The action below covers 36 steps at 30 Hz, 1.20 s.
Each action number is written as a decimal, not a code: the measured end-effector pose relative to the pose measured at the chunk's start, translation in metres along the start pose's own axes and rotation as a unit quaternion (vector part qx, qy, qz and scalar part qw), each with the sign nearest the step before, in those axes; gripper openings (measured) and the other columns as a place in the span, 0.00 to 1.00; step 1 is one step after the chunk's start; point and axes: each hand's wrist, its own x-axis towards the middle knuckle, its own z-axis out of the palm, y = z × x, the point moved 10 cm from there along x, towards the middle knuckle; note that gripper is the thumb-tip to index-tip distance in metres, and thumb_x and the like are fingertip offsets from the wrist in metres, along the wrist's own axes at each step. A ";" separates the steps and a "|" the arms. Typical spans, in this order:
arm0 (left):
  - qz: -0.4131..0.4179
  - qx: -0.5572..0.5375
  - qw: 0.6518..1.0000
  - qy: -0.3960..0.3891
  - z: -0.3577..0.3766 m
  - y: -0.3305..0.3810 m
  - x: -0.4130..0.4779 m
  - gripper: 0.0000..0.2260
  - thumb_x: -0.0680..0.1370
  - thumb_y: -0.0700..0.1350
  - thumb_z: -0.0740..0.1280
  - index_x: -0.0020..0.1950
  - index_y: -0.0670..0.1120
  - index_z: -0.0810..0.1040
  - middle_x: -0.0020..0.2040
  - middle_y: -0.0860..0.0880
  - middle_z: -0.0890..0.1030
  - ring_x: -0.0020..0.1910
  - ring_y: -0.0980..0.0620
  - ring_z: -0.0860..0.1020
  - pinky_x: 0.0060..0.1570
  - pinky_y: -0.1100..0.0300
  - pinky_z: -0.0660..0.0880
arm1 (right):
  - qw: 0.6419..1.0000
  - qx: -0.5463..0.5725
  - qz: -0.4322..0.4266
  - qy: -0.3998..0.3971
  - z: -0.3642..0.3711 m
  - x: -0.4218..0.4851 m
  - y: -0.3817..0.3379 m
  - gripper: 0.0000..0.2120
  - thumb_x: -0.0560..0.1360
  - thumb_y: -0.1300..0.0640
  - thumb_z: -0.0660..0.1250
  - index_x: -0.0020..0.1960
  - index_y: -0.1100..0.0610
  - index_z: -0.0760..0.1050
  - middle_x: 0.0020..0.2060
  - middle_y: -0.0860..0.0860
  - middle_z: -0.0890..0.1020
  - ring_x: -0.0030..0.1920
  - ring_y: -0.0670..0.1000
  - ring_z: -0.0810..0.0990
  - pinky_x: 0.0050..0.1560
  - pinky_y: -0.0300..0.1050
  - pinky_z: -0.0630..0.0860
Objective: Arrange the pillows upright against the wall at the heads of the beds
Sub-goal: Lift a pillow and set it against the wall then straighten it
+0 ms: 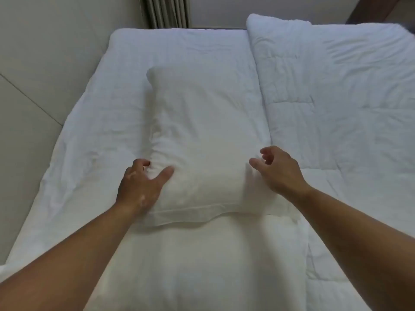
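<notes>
A white pillow [202, 140] lies flat on the left bed [94, 135], long side pointing away from me. My left hand [141, 185] rests against its near left edge, fingers spread and pressing into the fabric. At the pillow's near right corner my right hand [278, 169] hovers with curled, parted fingers, close to the fabric but not clearly gripping it. A second white pillow or folded bedding [197, 265] lies flat under my forearms, nearer to me.
A rumpled white duvet [336, 97] covers the right bed, pushed against the left one. A padded beige wall panel [33, 86] runs along the left side. Grey curtains [166, 12] hang at the far end beside a pale wall.
</notes>
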 end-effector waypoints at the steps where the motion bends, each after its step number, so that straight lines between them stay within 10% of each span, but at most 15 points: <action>1: 0.000 -0.010 1.000 -0.011 0.005 0.001 0.010 0.38 0.72 0.70 0.69 0.75 0.48 0.69 0.72 0.42 0.75 0.70 0.40 0.74 0.67 0.48 0.69 | 1.000 -0.008 -0.003 -0.004 0.005 0.010 0.001 0.30 0.77 0.42 0.70 0.73 0.55 0.72 0.67 0.54 0.79 0.65 0.54 0.78 0.63 0.49 0.73; 14: -0.041 -0.114 0.985 -0.124 0.050 -0.009 0.073 0.58 0.59 0.74 0.76 0.83 0.58 0.57 0.79 0.50 0.69 0.72 0.44 0.74 0.73 0.45 0.72 | 0.989 0.072 0.104 -0.076 0.052 0.073 0.053 0.65 0.51 0.14 0.67 0.79 0.50 0.66 0.75 0.51 0.74 0.71 0.58 0.74 0.73 0.59 0.68; 21: -0.032 -0.164 0.980 -0.109 0.047 -0.020 0.062 0.48 0.68 0.59 0.81 0.83 0.53 0.61 0.75 0.51 0.74 0.71 0.47 0.76 0.72 0.49 0.72 | 0.984 0.141 0.089 -0.065 0.048 0.051 0.032 0.50 0.67 0.33 0.77 0.79 0.59 0.64 0.74 0.55 0.73 0.67 0.59 0.75 0.59 0.47 0.67; 30: 0.053 -0.243 0.965 -0.085 -0.020 0.008 0.004 0.23 0.75 0.39 0.77 0.66 0.55 0.77 0.52 0.60 0.85 0.38 0.69 0.85 0.35 0.75 0.78 | 0.975 0.218 -0.004 -0.031 0.002 -0.012 -0.034 0.20 0.67 0.50 0.83 0.55 0.52 0.81 0.44 0.44 0.85 0.44 0.44 0.84 0.40 0.39 0.76; 36: 0.124 -0.205 0.970 -0.042 -0.115 0.031 -0.052 0.28 0.74 0.42 0.77 0.71 0.57 0.74 0.57 0.63 0.82 0.51 0.67 0.79 0.41 0.74 0.73 | 0.960 0.279 -0.028 0.001 -0.018 -0.092 -0.073 0.15 0.66 0.51 0.83 0.50 0.49 0.83 0.40 0.43 0.89 0.45 0.48 0.87 0.45 0.47 0.81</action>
